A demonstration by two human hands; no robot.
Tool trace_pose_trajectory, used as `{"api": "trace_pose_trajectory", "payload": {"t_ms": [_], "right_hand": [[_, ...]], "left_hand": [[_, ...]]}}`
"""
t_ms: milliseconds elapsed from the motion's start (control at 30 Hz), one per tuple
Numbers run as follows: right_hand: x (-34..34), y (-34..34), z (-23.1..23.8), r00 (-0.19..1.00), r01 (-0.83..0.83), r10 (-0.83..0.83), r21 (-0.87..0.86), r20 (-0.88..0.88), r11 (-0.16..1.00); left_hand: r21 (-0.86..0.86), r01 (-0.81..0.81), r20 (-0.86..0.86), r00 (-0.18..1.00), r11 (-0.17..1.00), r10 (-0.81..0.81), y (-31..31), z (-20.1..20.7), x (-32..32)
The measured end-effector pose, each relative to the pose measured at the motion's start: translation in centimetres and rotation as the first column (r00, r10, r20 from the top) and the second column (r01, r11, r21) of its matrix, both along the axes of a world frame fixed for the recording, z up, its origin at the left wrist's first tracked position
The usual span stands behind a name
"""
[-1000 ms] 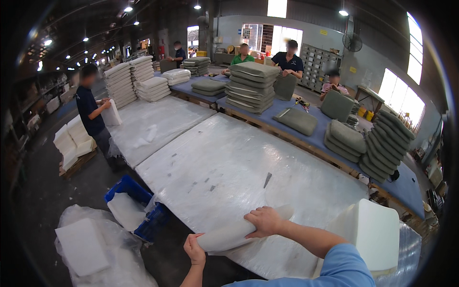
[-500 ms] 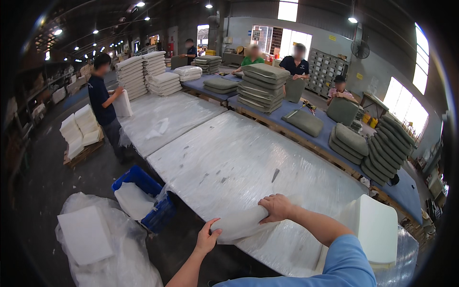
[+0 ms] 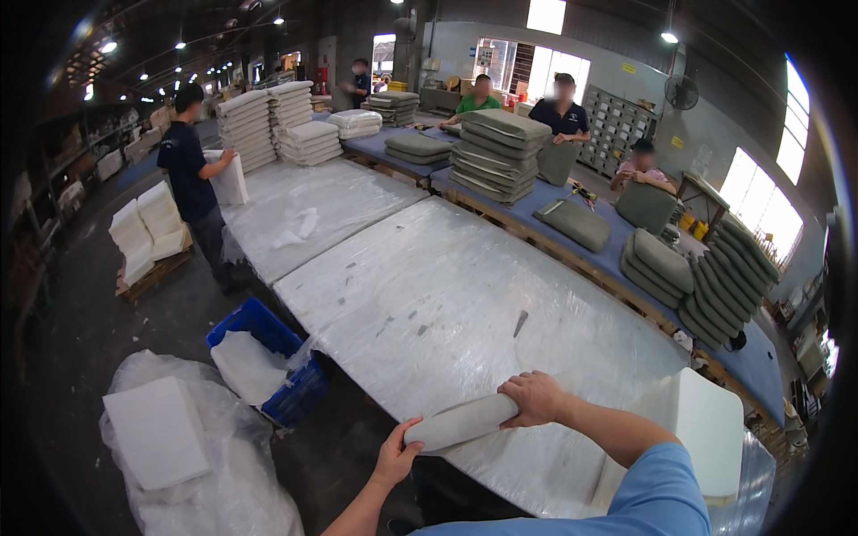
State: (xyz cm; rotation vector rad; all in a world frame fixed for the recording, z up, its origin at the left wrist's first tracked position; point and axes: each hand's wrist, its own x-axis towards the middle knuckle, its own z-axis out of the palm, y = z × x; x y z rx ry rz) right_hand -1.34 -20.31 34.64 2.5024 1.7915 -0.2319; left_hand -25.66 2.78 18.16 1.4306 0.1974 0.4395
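A pale grey-white cushion [image 3: 460,422] is between my two hands at the table's near edge, its long narrow side showing. My left hand [image 3: 396,454] is closed on its left end, the thumb along the near side. At the other end, my right hand [image 3: 534,399] grips from above with the fingers curled over. Beneath and beyond lies the plastic-covered table [image 3: 429,295], with small dark patches on its surface. To the right of my right arm stands a white foam pad [image 3: 709,433].
Left of the table are a blue crate [image 3: 308,393] holding white material and a plastic-wrapped heap topped by a white foam block [image 3: 159,433]. Grey-green cushions [image 3: 500,156] are stacked on the blue table [image 3: 597,263] across. Several people work around; one person [image 3: 192,170] handles white foam.
The cushion has turned from a blurred, broader face to its narrow side. Both hands have shifted slightly right and down with it in their grip.
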Motion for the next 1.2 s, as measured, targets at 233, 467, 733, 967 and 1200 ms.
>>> {"api": "trace_pose_trajectory", "payload": {"t_ms": [233,467,733,967,1200], "right_hand": [[0.9,0.3,0.2,0.998,-0.007,0.001,-0.097,-0.062,0.995],[-4.4,5.0,-2.6,0.924,-0.219,0.104,-0.286,-0.367,0.933],[-5.2,9.8,-3.9,0.873,-0.313,0.151,-0.296,-0.464,0.902],[1.0,2.9,-0.7,0.951,-0.209,0.172,-0.126,-0.255,0.97],[1.4,2.5,0.0,0.973,-0.16,0.135,-0.126,-0.189,0.979]], "left_hand": [[0.056,0.019,-0.025,1.0,0.998,-0.018,0.2,0.0,-0.1],[0.486,0.048,-0.004,0.999,0.873,-0.053,0.5,0.0,-0.7],[-0.188,-0.161,-0.189,0.974,0.969,0.125,-1.5,-2.8,0.9],[0.301,-0.143,-0.139,0.972,0.943,0.191,-1.0,-3.4,2.7],[0.297,-0.128,-0.182,0.965,0.946,0.188,-0.1,-4.2,2.8]]}}
